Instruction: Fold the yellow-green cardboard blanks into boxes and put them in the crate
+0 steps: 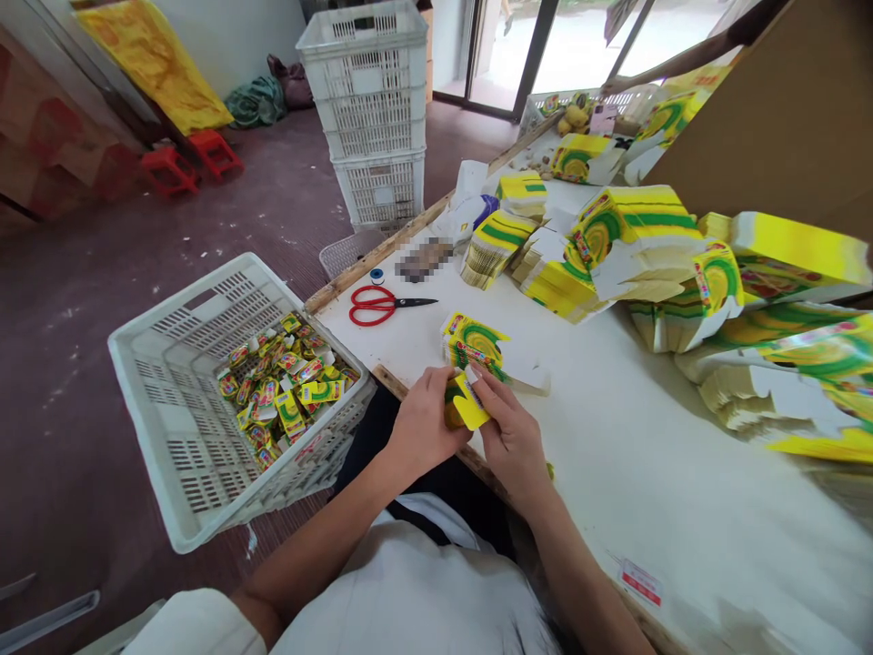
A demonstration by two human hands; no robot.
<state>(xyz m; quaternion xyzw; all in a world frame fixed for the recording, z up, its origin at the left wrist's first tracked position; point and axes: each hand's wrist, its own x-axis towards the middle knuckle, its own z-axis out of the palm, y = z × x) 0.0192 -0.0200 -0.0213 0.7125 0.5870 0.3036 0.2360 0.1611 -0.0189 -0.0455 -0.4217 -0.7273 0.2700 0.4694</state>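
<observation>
A small yellow and green cardboard box [470, 409] is held between my two hands at the table's near edge, its end flap standing up. My left hand [426, 414] wraps round the box from the left. On the other side my right hand [508, 428] grips it, thumb and fingers at the flap end. Just beyond my hands lies a small stack of flat printed cartons [474, 338] on the white table [587, 437]. To the left, a white plastic crate [184, 437] holds many small folded boxes [290, 391].
Red-handled scissors [382, 305] lie near the table's wooden edge. Bundles of flat yellow cartons [634, 227] fill the table's far and right parts. Tall stacked crates [372, 109] stand beyond, and red stools [170, 170] at the far left. Another person's arm [675, 68] reaches in at the top right.
</observation>
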